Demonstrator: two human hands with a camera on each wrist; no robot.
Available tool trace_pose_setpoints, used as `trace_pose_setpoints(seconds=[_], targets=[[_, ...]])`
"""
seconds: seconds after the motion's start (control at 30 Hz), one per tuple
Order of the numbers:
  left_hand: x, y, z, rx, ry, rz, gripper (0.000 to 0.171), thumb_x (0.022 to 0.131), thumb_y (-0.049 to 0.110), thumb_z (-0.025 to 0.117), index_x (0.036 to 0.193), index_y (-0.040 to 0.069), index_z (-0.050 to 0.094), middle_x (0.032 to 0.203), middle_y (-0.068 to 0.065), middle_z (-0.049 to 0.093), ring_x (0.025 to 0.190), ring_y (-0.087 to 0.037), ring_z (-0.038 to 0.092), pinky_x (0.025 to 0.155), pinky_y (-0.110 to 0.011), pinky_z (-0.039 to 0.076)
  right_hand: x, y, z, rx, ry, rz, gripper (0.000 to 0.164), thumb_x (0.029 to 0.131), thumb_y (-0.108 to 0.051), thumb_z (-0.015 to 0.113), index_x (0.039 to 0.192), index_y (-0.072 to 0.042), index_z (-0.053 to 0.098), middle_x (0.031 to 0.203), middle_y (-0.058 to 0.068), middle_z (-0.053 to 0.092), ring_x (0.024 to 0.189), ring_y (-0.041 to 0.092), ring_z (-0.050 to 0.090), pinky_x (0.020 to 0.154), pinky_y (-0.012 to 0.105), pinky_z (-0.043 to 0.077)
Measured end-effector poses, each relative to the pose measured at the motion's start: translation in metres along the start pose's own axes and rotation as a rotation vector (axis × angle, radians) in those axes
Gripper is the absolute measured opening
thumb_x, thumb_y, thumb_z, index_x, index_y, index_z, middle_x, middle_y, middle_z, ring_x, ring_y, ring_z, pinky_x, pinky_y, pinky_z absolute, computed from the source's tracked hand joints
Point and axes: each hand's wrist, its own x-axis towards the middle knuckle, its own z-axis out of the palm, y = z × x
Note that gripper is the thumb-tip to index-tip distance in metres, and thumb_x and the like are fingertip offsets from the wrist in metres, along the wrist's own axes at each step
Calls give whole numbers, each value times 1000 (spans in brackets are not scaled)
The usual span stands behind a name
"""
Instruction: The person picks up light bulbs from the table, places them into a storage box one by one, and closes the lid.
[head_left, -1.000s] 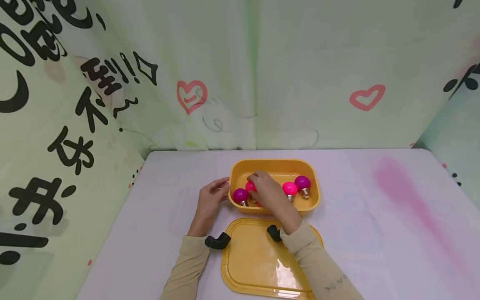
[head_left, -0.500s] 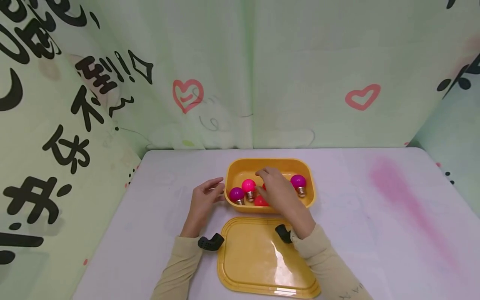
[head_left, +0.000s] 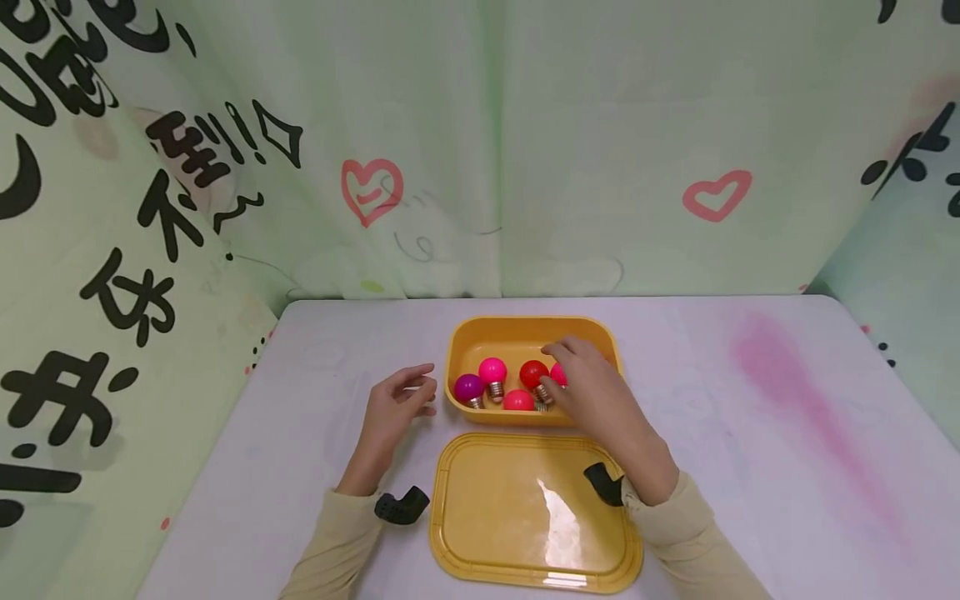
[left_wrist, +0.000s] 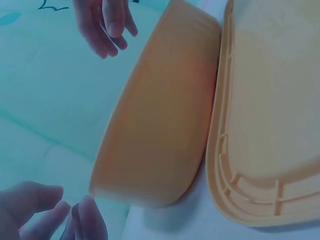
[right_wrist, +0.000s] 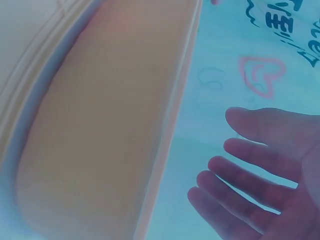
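Observation:
In the head view, a yellow plastic box [head_left: 506,340] holds several small light bulbs. From left they are a purple bulb [head_left: 468,387], a pink bulb [head_left: 492,369], a coral-pink bulb [head_left: 518,400], a red bulb [head_left: 533,372] and another pink bulb [head_left: 558,375] partly behind my right hand [head_left: 600,390]. That hand hovers over the box's right part; the right wrist view shows its fingers spread, holding nothing. My left hand [head_left: 393,410] is off the box's left end with relaxed fingers, and nothing shows in it in the left wrist view.
The yellow lid [head_left: 502,508] lies flat in front of the box. A pale tablecloth [head_left: 750,467] with a pink smear covers the table. Printed light-green curtains [head_left: 585,125] hang behind and at the sides. Black devices [head_left: 402,505] are strapped at both wrists.
My right hand has moved right across the box, uncovering the red bulb and hiding the purple bulb at the right. My left hand has drawn away from the box's left end.

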Motion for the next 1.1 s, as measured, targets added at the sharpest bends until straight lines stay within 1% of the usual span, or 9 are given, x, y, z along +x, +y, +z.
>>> trace_pose_setpoints(seconds=[0.13,0.23,0.4,0.53,0.7,0.87,1.0,1.1], targets=[[-8,2,-3,40,-15,-4,37,94,15,69,130,5,64,109,-13,66,95,-31,65,73,-25,60,-12,8,-5,25,30,9,40,86,-9,76,120,6,63,120,22,62,113,38,58,95,50,53],[-13,3,-6,64,-24,-2,37,94,17,69,129,5,64,110,-13,66,96,-33,66,73,-25,59,-21,14,-8,44,56,10,36,86,-7,76,117,5,64,117,20,63,109,36,59,93,50,53],[-21,3,-9,97,-31,1,37,94,19,70,127,6,65,110,-13,67,95,-32,67,74,-25,59,-34,20,-11,33,100,15,32,87,-9,74,115,4,65,112,17,64,103,34,59,90,49,55],[-28,3,-11,111,-40,0,35,94,16,69,127,5,65,109,-13,67,92,-31,67,74,-26,60,-45,25,-12,27,118,34,32,87,-9,75,115,3,65,107,16,64,95,31,60,84,46,57],[-37,1,-13,104,-56,-15,34,94,13,69,126,3,65,107,-13,67,87,-29,67,73,-27,60,-60,33,-16,48,136,89,33,87,-7,74,117,3,65,110,16,64,88,31,63,77,47,58],[-43,-4,-15,120,-54,-43,33,93,12,69,125,3,66,106,-13,67,82,-22,67,73,-28,60,-74,46,-18,77,110,161,35,89,-9,71,121,3,63,114,19,62,90,36,67,77,51,57],[-48,-8,-17,147,-47,-69,32,93,14,69,124,5,67,105,-12,67,83,-19,67,73,-28,60,-82,55,-17,100,86,203,34,89,-9,70,119,4,63,111,21,63,86,34,67,75,49,58],[-51,-10,-18,152,-54,-85,31,94,15,69,124,5,67,106,-13,68,84,-18,67,74,-28,60,-86,60,-14,116,54,252,33,90,-10,70,118,6,62,108,22,63,83,31,68,74,47,59]])
